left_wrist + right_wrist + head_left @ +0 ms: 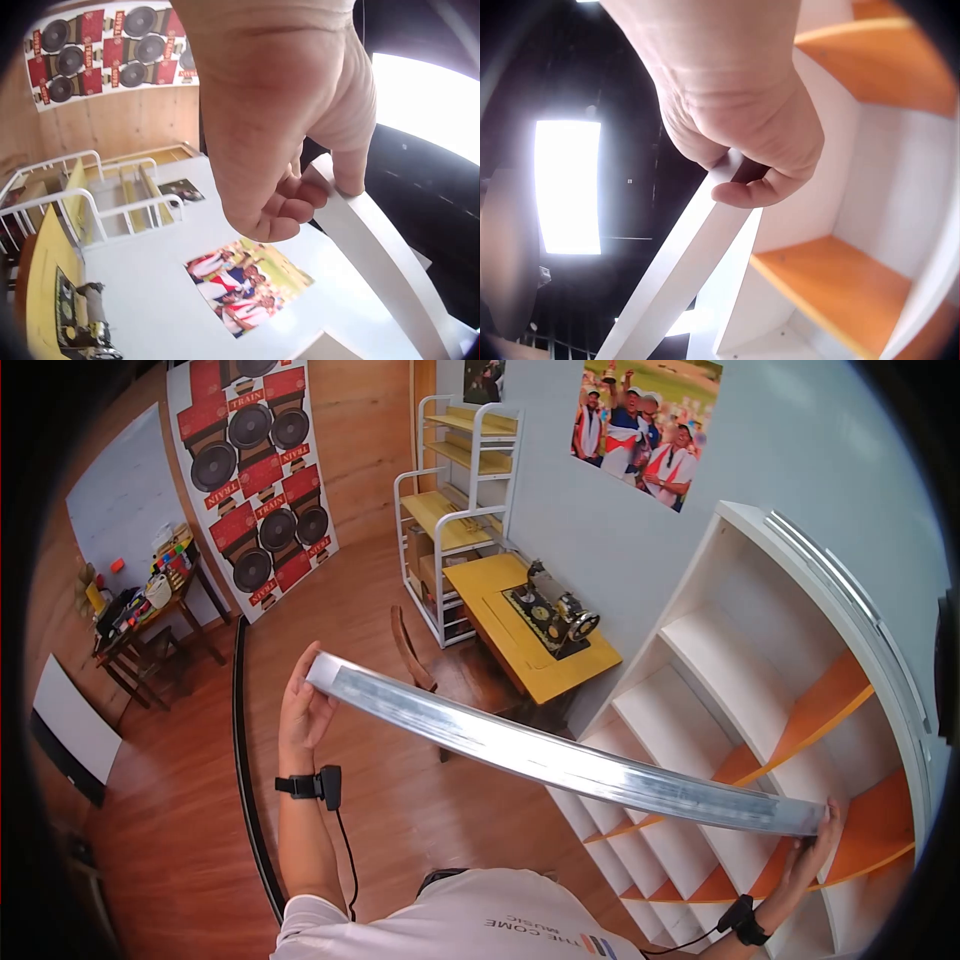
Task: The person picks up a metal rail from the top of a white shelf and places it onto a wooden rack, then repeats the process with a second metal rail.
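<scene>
A long, slim white bar with a shiny silver face (560,752) is held up in front of the body, slanting down from left to right. At its higher end, my left hand (304,712) grips the tip; the left wrist view shows the thumb and curled fingers around the white end (379,251). My right hand (815,848) holds the lower end, in front of the white shelving. Seen from the right wrist, the fingers bend round the bar's squared tip (686,266), part of it hidden by the palm.
White shelving with orange boards (840,695) stands close on the right. Ahead are a yellow table (490,585) with a sewing machine (550,610) and a white-framed rack (450,520). A cluttered desk (150,610) is at the far left. A black strip (241,760) runs along the wooden floor.
</scene>
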`<state>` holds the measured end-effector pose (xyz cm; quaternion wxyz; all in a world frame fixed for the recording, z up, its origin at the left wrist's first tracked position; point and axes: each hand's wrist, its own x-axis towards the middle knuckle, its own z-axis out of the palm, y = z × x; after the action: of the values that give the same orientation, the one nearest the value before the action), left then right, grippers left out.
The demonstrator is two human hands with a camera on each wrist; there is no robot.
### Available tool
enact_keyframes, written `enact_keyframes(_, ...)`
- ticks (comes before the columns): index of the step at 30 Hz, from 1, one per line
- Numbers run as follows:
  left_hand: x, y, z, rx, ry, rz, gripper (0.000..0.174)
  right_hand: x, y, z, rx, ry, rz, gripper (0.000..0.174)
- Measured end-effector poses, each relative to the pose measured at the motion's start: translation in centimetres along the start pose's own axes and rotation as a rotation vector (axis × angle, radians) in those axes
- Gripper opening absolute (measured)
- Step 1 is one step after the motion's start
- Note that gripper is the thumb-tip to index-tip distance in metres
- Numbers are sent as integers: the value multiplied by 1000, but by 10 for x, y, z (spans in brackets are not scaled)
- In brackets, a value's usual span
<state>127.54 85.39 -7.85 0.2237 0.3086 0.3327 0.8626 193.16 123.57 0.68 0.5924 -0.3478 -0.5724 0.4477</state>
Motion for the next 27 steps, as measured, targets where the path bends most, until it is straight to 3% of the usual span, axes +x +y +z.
enact_keyframes(1, -15, 18, -30, -14, 35, 25, 74, -10, 17, 43, 135, 68, 19, 40)
enact_keyframes(3, -49, 51, -83, -51, 94, 101, 65, -34, 31, 113, 117, 76, 77, 39)
enact_keyframes(8, -139, 131, -169, -73, 411, 295, 61, -80, 79, 244, 228, -230, 238, 32)
enact_keyframes(12, -216, 186, -239, -92, 378, 302, 57, -108, 96, 348, 313, -434, 388, 31)
enact_keyframes(15, -255, 206, -266, -118, 561, 439, 58, -125, 101, 422, 349, -489, 477, 29)
enact_keyframes(18, -257, 215, -259, -110, 737, 541, 56, -130, 112, 493, 428, -544, 582, 24)
enact_keyframes(21, -268, 219, -290, -55, 618, 473, 53, -127, 146, 562, 523, -646, 726, 21)
enact_keyframes(25, -249, 216, -313, 8, 688, 452, 48, -131, 184, 668, 653, -735, 860, 19)
enact_keyframes(27, -235, 213, -326, 82, 884, 439, 55, -128, 214, 718, 737, -745, 905, 18)
